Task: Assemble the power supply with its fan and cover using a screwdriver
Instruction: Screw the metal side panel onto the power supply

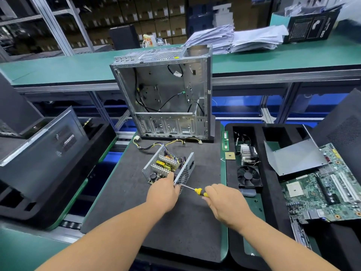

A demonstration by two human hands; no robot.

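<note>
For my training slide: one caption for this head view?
Left hand steadies the open power supply while right hand drives a yellow-handled screwdriver into its side.

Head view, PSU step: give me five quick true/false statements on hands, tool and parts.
1. The right hand holds the screwdriver. True.
2. The power supply has its cover on. False: its top is open, internals showing.
3. The left hand grips the power supply. True.
4. The loose fan sits inside the computer case. False: it lies in the foam tray at right.
5. The screwdriver handle is red. False: yellow and black.
</note>
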